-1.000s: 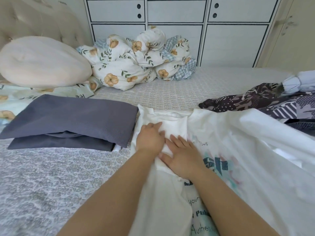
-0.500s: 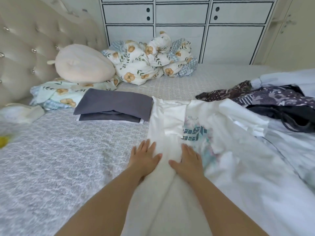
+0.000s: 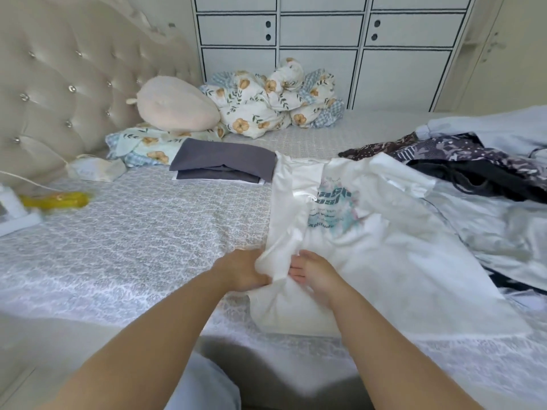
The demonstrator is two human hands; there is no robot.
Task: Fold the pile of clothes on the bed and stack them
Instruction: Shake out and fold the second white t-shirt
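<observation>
A white T-shirt (image 3: 384, 247) with a teal print lies spread on the bed (image 3: 133, 232), its left side folded inward. My left hand (image 3: 242, 269) grips the folded left edge near the hem, its fingers hidden under the cloth. My right hand (image 3: 313, 269) holds the same bunched fold from the right, fingers curled into the fabric. A folded grey garment (image 3: 225, 162) lies beyond the shirt, to its left. A pile of unfolded clothes (image 3: 473, 161), dark patterned and pale blue, sits at the right.
A tufted headboard (image 3: 74, 93) stands at the left. A round cream cushion (image 3: 177, 106) and a floral duvet (image 3: 272, 102) lie at the back, before white cupboards (image 3: 325, 39). A yellow object (image 3: 56, 199) and a white pouch (image 3: 94, 170) lie at the left.
Both hands slid down the shirt's folded left side toward the hem, going from flat pressing to gripping the bunched fabric. The view pulled back and turned left.
</observation>
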